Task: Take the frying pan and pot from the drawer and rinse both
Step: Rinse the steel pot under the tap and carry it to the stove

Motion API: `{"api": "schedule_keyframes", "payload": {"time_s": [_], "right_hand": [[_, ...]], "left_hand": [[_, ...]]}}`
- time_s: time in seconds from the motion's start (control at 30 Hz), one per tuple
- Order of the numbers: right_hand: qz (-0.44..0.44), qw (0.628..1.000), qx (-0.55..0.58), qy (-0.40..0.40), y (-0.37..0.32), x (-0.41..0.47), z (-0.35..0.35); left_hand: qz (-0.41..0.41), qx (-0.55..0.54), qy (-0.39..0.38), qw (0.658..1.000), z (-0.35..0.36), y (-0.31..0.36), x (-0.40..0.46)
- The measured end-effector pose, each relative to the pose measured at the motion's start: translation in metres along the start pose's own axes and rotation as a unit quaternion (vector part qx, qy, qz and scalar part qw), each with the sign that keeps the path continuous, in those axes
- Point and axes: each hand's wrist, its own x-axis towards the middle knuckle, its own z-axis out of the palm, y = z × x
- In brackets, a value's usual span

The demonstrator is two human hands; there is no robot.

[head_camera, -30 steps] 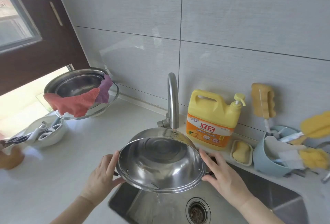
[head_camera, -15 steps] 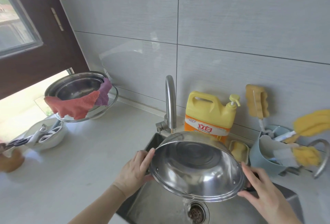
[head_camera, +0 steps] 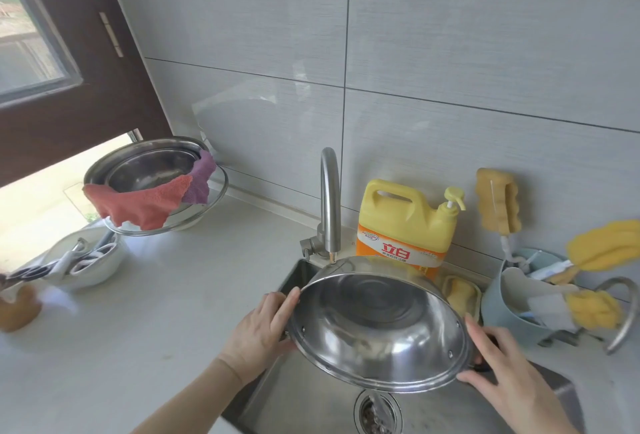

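Where counter meets sink, grey tiles

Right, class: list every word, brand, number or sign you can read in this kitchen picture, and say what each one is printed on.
"立白": large red characters on the orange label of the yellow detergent jug behind the sink.
Small print under those characters and the round logo at the label's upper left: too small and blurred to read.
Nothing readable shows on the pot, faucet or wall tiles.
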Motion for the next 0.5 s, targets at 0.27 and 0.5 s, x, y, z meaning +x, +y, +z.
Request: {"api": "schedule_keyframes", "payload": {"time_s": [0.27, 0.5], "right_hand": [[-0.070, 0.998, -0.009, -0.001, -0.027, 0.055, 0.038], [-0.121, 0.992, -0.021, 0.011, -0.055, 0.098, 0.060]], "left_hand": [[-0.109, -0.022, -0.048, 0.993, -0.031, -0.039, -0.050], [-0.198, -0.002, -0.071, 0.978, -0.055, -0.067, -0.081]]}}
